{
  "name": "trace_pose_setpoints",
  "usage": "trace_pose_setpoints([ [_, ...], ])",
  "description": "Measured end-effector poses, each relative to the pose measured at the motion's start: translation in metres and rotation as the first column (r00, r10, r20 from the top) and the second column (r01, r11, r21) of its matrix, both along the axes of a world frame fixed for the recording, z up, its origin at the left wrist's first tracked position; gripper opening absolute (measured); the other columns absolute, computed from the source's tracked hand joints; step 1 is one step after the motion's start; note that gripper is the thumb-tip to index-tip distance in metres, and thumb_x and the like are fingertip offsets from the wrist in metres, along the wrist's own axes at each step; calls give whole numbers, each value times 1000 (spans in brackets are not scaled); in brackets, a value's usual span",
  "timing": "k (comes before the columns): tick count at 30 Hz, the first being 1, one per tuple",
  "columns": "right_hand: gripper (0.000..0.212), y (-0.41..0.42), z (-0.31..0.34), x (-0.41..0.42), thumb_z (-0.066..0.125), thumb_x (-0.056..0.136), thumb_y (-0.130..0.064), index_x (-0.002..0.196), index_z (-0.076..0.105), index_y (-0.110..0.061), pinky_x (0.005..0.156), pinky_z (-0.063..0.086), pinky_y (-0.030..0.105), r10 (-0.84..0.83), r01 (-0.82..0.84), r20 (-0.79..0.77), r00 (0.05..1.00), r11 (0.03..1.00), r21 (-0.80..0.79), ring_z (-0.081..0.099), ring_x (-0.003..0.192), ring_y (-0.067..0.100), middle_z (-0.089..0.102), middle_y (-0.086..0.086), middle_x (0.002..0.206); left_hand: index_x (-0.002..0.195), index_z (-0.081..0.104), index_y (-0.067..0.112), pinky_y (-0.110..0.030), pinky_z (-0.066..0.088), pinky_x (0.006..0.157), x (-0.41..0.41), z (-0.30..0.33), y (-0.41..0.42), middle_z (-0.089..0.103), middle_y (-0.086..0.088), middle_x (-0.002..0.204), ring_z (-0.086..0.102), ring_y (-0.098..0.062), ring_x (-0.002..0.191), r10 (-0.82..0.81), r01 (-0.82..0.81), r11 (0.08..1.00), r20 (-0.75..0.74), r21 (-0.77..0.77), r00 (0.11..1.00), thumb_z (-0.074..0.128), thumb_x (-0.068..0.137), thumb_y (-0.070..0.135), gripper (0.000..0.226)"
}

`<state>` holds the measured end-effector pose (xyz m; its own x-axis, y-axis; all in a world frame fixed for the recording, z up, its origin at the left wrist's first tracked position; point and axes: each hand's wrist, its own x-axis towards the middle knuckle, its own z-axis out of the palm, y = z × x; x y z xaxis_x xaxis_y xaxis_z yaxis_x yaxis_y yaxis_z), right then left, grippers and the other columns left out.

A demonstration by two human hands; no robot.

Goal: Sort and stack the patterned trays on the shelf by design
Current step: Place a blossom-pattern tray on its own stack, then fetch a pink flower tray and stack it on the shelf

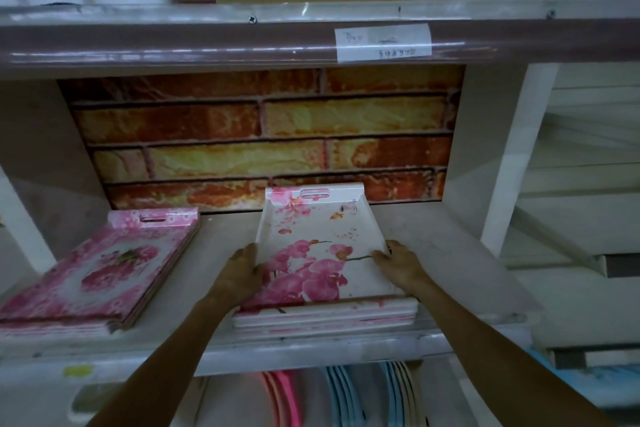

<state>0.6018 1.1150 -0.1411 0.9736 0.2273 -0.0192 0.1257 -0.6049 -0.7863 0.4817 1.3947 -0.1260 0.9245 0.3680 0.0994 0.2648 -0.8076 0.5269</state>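
A white tray with pink orchids [313,239] lies on top of a small stack of like trays [325,317] in the middle of the shelf [450,253]. My left hand [242,269] grips its left rim and my right hand [398,262] grips its right rim, thumbs over the edges. The top tray's far end with the handle slot sits near the back wall. At the left of the shelf lies a second stack of pink rose-patterned trays [104,267], apart from both hands.
A brick-patterned panel [263,139] backs the shelf. The upper shelf's edge [207,42] with a taped label [382,42] overhangs. White uprights [505,156] stand at the right. Pink and blue plastic items [339,395] stand on the level below.
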Motion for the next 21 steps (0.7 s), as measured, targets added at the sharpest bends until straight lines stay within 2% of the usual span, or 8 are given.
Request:
trace_pose_setpoints([
  [2, 41, -3, 6, -4, 51, 96, -33, 129, 50, -8, 74, 45, 24, -6, 7, -22, 1000, 998, 54, 57, 97, 20, 60, 10, 126, 140, 43, 10, -41, 50, 97, -4, 8, -1, 52, -18, 135, 57, -34, 115, -36, 35, 999, 91, 7, 995, 55, 93, 16, 49],
  [4, 46, -9, 15, -7, 52, 97, -34, 134, 47, -7, 82, 43, 24, -35, 34, 21, 999, 998, 43, 56, 102, 21, 58, 10, 127, 138, 47, 12, -29, 53, 84, -8, 18, -6, 53, -14, 135, 60, -28, 109, -76, 82, 996, 203, -22, 976, 53, 96, 13, 43],
  [6, 47, -16, 24, -9, 52, 96, -34, 135, 49, -7, 93, 43, 26, -81, 77, 108, 991, 996, 42, 57, 113, 24, 59, 10, 130, 129, 56, 15, -12, 49, 69, -10, 29, -15, 63, -7, 124, 64, -17, 95, -126, 154, 986, 313, -69, 942, 52, 97, 12, 33],
  [8, 40, -24, 35, -12, 55, 95, -32, 127, 57, -8, 94, 44, 26, -111, 92, 183, 977, 990, 107, 59, 113, 22, 62, 8, 126, 119, 61, 17, -6, 49, 61, -12, 40, -27, 70, -1, 110, 68, -7, 81, -151, 225, 964, 410, -138, 900, 52, 97, 14, 24],
  [10, 27, -35, 45, -19, 59, 93, -29, 112, 64, -12, 85, 46, 24, -134, 90, 234, 963, 978, 189, 63, 104, 19, 67, 4, 112, 114, 63, 16, -16, 57, 66, -15, 49, -43, 72, -1, 100, 71, -8, 76, -166, 324, 907, 476, -270, 863, 50, 99, 15, 20],
  [13, 14, -56, 61, -35, 61, 92, -26, 98, 67, -16, 77, 49, 24, -188, 104, 277, 942, 951, 293, 67, 95, 20, 69, 0, 96, 112, 64, 11, -34, 60, 72, -16, 58, -70, 71, -9, 93, 71, -25, 75, -192, 446, 788, 518, -424, 833, 48, 99, 7, 21],
  [18, 8, -110, 82, -63, 60, 91, -22, 88, 67, -24, 79, 55, 32, -256, 105, 336, 906, 906, 410, 70, 84, 17, 73, 3, 92, 107, 65, 13, -33, 59, 63, -10, 71, -127, 70, -14, 87, 69, -34, 70, -261, 558, 684, 557, -469, 788, 46, 99, 6, 22],
  [21, 10, -151, 96, -80, 60, 92, -16, 95, 69, -12, 78, 55, 29, -336, 142, 358, 871, 870, 472, 69, 78, 17, 73, 5, 89, 105, 66, 17, -31, 57, 61, -1, 74, -164, 71, -10, 83, 69, -31, 68, -331, 609, 653, 555, -450, 764, 47, 99, 8, 22],
])
